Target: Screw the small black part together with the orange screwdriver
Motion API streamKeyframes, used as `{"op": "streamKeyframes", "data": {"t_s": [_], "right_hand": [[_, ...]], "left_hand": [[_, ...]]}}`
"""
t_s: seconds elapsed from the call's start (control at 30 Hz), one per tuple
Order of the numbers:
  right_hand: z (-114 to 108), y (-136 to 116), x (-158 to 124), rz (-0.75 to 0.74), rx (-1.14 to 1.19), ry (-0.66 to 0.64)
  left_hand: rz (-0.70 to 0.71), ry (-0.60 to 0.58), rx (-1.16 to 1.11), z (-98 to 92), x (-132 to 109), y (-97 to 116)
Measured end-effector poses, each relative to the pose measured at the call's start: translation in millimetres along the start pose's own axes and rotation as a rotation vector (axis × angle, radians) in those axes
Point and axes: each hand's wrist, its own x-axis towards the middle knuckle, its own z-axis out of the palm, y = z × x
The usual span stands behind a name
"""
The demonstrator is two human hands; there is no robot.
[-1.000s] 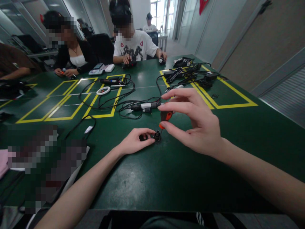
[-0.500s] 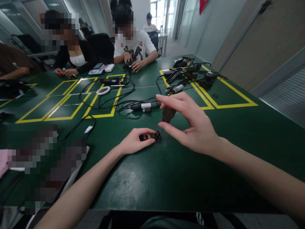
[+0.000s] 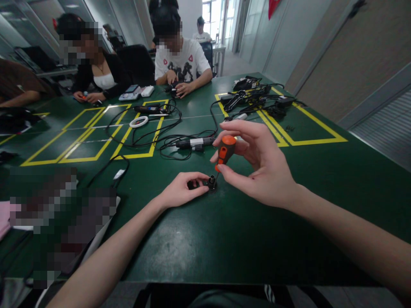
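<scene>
My right hand [image 3: 260, 164] pinches a small screwdriver with an orange and black handle [image 3: 224, 152], held nearly upright. Its tip rests on a small black cylindrical part [image 3: 211, 183] on the green table [image 3: 231, 239]. My left hand [image 3: 180, 189] lies on the table with its fingers closed around that black part, steadying it from the left.
A tangle of black cables with a black and silver tool [image 3: 192, 143] lies just beyond my hands. A white ring [image 3: 139, 122] sits inside yellow tape boxes. More cables and adapters [image 3: 253, 100] lie far right. Two people sit across the table, handling small items.
My right hand turned the screwdriver between its fingers, so the orange handle top now shows above my thumb. My left hand stayed put. The person opposite brought both hands together.
</scene>
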Motion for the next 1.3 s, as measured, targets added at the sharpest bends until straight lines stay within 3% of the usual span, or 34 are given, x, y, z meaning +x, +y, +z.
{"op": "streamKeyframes", "data": {"t_s": [0.4,0.7,0.77,1.0,1.3], "right_hand": [[7.2,1.4,1.5,0.209,0.33,0.043],[14.9,18.9,-0.9,0.355,0.619,-0.038],[17.2,20.0,-2.0,0.352,0.568,-0.055],[17.9,19.2,-4.5,0.26,0.052,-0.026],[14.9,14.2,0.0,0.384,0.126,-0.065]], "left_hand": [[-0.01,0.01,0.016,-0.6,-0.3,1.5],[-0.011,0.02,0.015,0.5,-0.4,-0.8],[-0.002,0.023,0.014,0.5,-0.4,-0.9],[0.007,0.006,0.003,-0.3,-0.9,1.6],[0.006,0.011,0.028,-0.4,-0.1,0.5]]}}
